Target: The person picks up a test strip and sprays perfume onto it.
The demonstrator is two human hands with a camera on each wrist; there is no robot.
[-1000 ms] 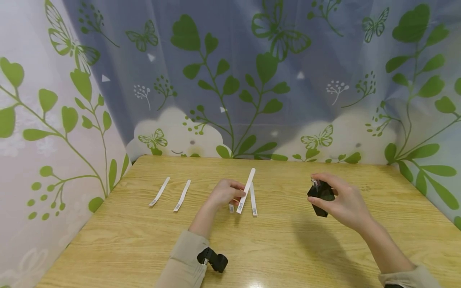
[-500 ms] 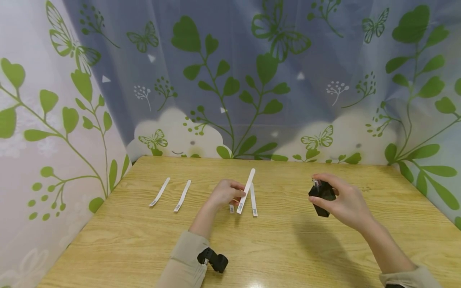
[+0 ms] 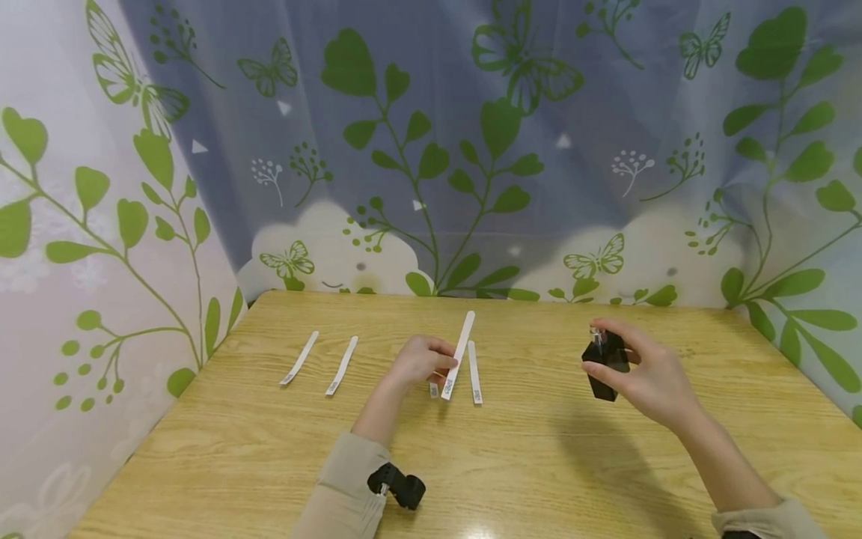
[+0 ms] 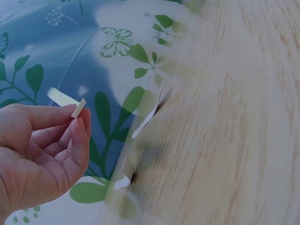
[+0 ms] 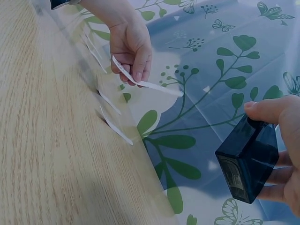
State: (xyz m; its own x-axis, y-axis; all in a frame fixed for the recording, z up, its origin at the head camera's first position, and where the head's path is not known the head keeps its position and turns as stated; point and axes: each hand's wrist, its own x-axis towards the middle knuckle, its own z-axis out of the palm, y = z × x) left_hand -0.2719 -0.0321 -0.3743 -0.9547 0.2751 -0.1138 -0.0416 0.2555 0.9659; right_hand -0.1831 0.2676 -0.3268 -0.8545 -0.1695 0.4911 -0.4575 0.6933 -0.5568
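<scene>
My left hand (image 3: 419,362) pinches a white paper test strip (image 3: 463,340) between thumb and fingers, its rounded end pointing up and away. The printed end is nearest me. In my right hand (image 3: 652,376) I hold a black perfume bottle (image 3: 601,353) above the table. The right wrist view shows my index finger on top of the bottle (image 5: 247,154), with other fingers behind it. A gap separates bottle and strip. One strip (image 3: 475,373) lies just right of the held one. Another strip (image 3: 433,390) is mostly hidden by my left hand.
Two more paper strips, one far left (image 3: 299,358) and one nearer the middle (image 3: 342,365), lie on the wooden table (image 3: 236,449). A patterned curtain (image 3: 431,150) hangs along the table's back edge. Black wrist cameras, including the left one (image 3: 397,485), sit on the sleeves.
My right hand and the bottle have shifted slightly right, and the bottle stands a little more upright. The left hand has stayed nearly still, its strip tilting very slightly.
</scene>
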